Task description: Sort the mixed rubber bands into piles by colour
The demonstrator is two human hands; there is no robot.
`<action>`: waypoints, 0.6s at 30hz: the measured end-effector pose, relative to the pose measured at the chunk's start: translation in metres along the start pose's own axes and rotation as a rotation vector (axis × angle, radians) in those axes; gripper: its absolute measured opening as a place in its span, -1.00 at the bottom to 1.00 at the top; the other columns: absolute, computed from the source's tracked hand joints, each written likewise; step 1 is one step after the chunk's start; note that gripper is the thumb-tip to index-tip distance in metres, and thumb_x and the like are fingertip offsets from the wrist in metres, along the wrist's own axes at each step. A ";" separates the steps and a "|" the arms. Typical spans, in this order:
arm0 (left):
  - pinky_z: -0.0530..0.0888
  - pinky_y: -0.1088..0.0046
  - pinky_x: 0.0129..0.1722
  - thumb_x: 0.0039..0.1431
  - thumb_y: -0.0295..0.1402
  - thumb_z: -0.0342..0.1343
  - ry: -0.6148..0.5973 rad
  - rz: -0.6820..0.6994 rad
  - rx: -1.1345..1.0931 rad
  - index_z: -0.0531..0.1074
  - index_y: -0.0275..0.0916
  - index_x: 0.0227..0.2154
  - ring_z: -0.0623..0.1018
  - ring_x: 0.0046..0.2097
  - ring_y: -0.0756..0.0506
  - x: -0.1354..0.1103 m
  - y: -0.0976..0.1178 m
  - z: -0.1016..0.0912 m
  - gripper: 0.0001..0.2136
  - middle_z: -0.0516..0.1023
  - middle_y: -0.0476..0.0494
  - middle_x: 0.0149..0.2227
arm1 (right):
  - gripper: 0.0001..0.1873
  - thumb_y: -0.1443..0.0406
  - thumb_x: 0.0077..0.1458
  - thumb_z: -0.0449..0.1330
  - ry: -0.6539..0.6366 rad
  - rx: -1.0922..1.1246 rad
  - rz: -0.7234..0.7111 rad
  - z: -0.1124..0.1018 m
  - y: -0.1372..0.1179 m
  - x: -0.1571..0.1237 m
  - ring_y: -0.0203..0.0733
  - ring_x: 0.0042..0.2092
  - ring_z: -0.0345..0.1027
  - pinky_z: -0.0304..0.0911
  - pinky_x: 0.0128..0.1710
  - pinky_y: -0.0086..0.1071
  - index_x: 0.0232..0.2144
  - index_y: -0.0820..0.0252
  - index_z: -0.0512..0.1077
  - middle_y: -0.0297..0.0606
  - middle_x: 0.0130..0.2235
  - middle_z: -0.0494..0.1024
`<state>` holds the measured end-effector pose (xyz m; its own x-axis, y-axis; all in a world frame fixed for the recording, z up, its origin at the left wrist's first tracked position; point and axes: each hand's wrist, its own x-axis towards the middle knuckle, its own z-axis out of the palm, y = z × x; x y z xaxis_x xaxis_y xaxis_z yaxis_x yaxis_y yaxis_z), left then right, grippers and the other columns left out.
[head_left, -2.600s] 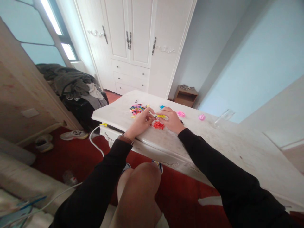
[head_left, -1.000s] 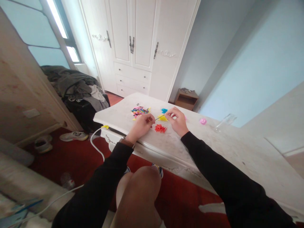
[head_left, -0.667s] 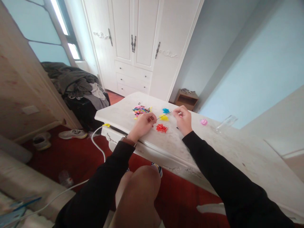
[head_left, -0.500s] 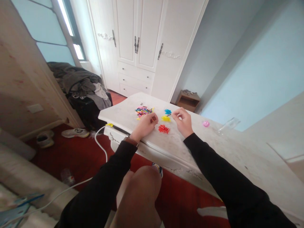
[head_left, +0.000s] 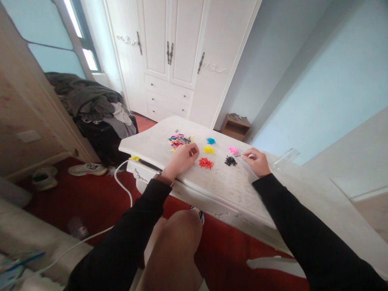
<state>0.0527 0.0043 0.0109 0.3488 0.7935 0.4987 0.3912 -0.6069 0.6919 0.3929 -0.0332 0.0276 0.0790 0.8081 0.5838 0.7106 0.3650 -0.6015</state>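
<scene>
White table (head_left: 224, 182) with red pile (head_left: 205, 163), yellow pile (head_left: 208, 150), blue pile (head_left: 210, 141), pink pile (head_left: 232, 150), black pile (head_left: 230, 161).

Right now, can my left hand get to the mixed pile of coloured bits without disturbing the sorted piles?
Probably yes. The left hand rests just short of the mixed pile, with bare tabletop between them; the red pile and yellow pile lie off to its right.
</scene>
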 end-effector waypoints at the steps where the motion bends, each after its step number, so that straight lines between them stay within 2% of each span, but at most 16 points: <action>1: 0.36 0.44 -0.33 0.14 -0.47 0.08 -0.003 -0.001 0.000 0.46 -0.23 -0.45 0.50 -0.40 -0.05 0.000 0.000 0.000 -0.90 0.53 -0.04 -0.48 | -0.83 0.15 -0.04 0.34 -0.010 0.000 0.006 -0.001 0.003 -0.001 -0.17 -0.34 0.40 0.26 -0.38 -0.33 -0.51 0.12 0.56 -0.28 -0.41 0.55; 5: 0.37 0.45 -0.33 0.13 -0.46 0.08 -0.005 0.002 -0.011 0.45 -0.23 -0.45 0.50 -0.40 -0.04 0.000 0.001 0.000 -0.90 0.53 -0.04 -0.48 | -0.79 0.11 0.01 0.33 -0.044 0.000 0.012 0.004 0.003 -0.001 -0.14 -0.30 0.42 0.25 -0.36 -0.31 -0.45 0.12 0.60 -0.25 -0.38 0.57; 12: 0.39 0.45 -0.35 0.12 -0.43 0.07 -0.013 -0.008 -0.042 0.45 -0.23 -0.44 0.51 -0.41 -0.05 0.001 -0.003 0.000 -0.92 0.52 -0.03 -0.50 | -0.78 0.13 0.05 0.30 -0.157 -0.094 -0.029 0.012 -0.002 -0.001 -0.17 -0.35 0.38 0.22 -0.36 -0.28 -0.47 0.14 0.60 -0.23 -0.36 0.55; 18: 0.40 0.46 -0.40 0.25 -0.29 0.02 -0.003 -0.078 -0.135 0.42 -0.22 -0.44 0.51 -0.47 -0.03 0.001 -0.004 0.002 -0.81 0.54 -0.04 -0.49 | -0.75 0.11 0.06 0.29 -0.129 -0.104 -0.049 0.012 -0.002 -0.001 -0.16 -0.35 0.37 0.25 -0.31 -0.26 -0.47 0.15 0.58 -0.23 -0.37 0.55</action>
<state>0.0537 0.0075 0.0080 0.3242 0.8379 0.4391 0.2995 -0.5312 0.7925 0.3833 -0.0289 0.0218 -0.0433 0.8457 0.5319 0.7803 0.3611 -0.5106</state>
